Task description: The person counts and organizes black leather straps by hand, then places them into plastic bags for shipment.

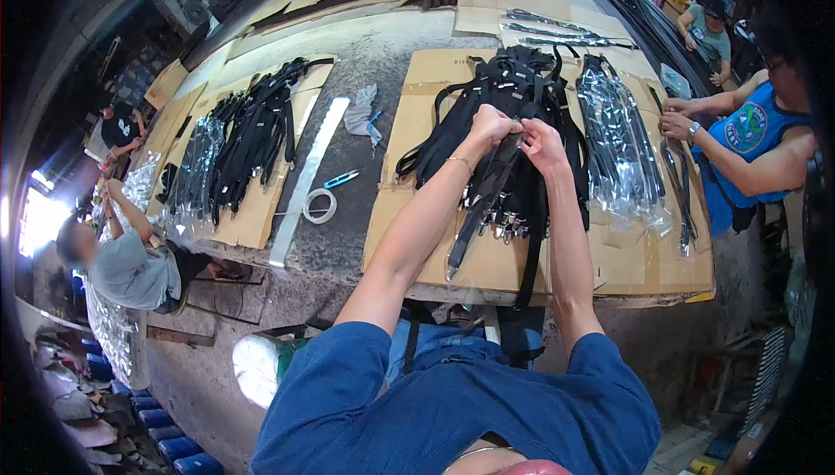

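Observation:
My left hand (494, 125) and my right hand (543, 144) meet over the cardboard, fingers closed in a pinch. Between them they grip the upper end of a clear plastic sleeve (474, 223) with a black strap inside, slanting down towards the table's near edge. Beneath and behind my hands lies a heap of black suspenders (513, 75) with metal clips at their lower ends. One loose black strap (533, 257) hangs over the near edge. Right of my hands, several suspenders in clear sleeves (619, 144) lie in a shiny stack.
Left of the cardboard (391, 223) lie a tape roll (320, 206), blue-handled snips (341, 179), a long pale strip (309, 175) and crumpled plastic (361, 114). Another suspenders pile (257, 136) sits farther left. A person in a blue vest (752, 136) handles a strap at right; others work around the table.

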